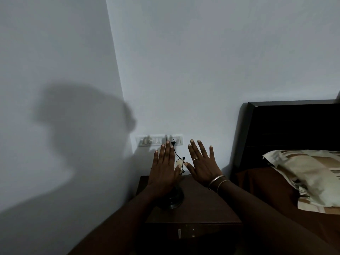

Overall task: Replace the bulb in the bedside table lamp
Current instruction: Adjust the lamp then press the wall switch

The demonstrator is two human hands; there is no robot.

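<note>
Both hands are raised flat, fingers spread, each grip released and holding nothing. The pale, upright bulb (178,162) of the dark round-based metal lamp (173,196) stands near the rear-left corner of the brown wooden desk (202,203), axis vertical, between the left hand (163,168) and right hand (202,164); the left seems nearer.

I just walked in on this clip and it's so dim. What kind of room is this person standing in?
Most likely a bedroom. A bed with a dark headboard and a patterned pillow stands on the right, and beside it a wooden bedside table carries a small lamp, with a switch panel on the wall above.
</note>
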